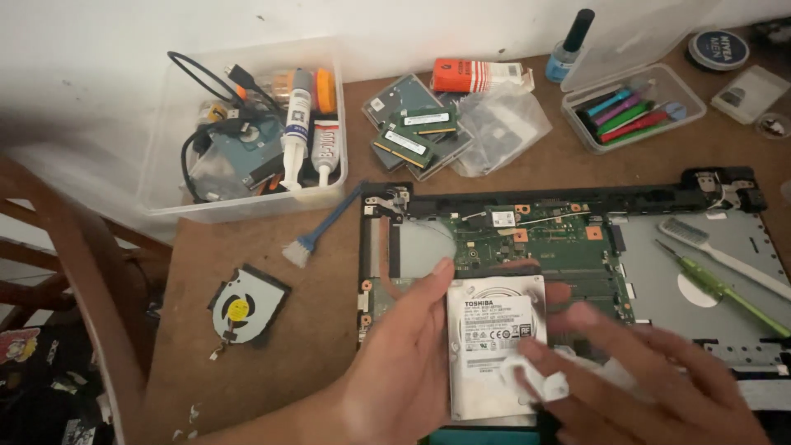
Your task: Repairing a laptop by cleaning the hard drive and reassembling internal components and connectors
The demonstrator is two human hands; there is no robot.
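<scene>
My left hand (404, 363) grips the left edge of a silver hard drive (486, 387) with a white label, held flat over the open laptop base (700, 288). My right hand (651, 379) presses a small white cloth or tissue (540, 381) against the drive's lower right part. Behind the drive lies the laptop's green circuit board (535, 243). The right hand is blurred.
A clear box (177, 124) of cables and glue tubes stands at the back left. A loose cooling fan (243, 306) and blue brush (317, 235) lie left. Memory sticks (412, 136), a clear tool case (634, 111), a toothbrush (717, 251) and green screwdriver (725, 292) lie around. Wooden chair (74, 272) at left.
</scene>
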